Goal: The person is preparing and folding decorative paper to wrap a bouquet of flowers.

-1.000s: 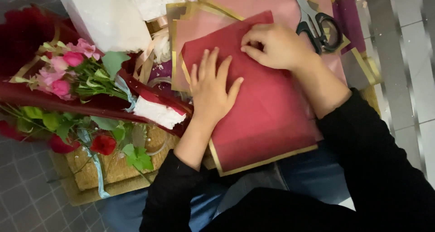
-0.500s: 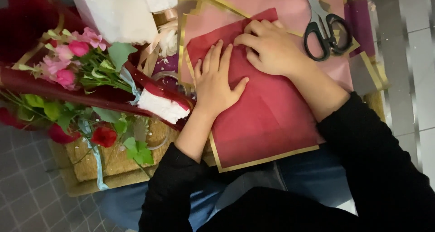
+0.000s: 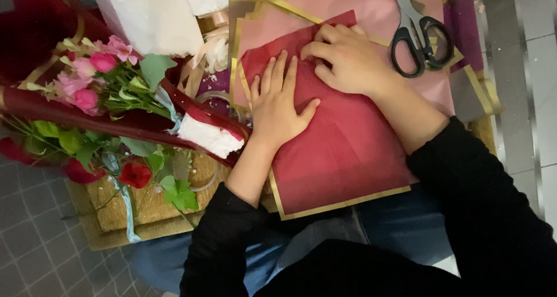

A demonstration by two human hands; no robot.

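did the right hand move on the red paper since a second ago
Yes, slightly. The right hand has slid along the red paper toward its top corner, away from the scissors. The left hand presses flat beside it.

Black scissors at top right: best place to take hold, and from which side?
Take the scissors by the two black handle loops, which lie flat on the pink paper and point toward the person. Probably come from above on the near side: the blades point away to the top edge, and the right hand lies just left of the loops.

Flat gold-edged dark red sheet (image 3: 342,152)
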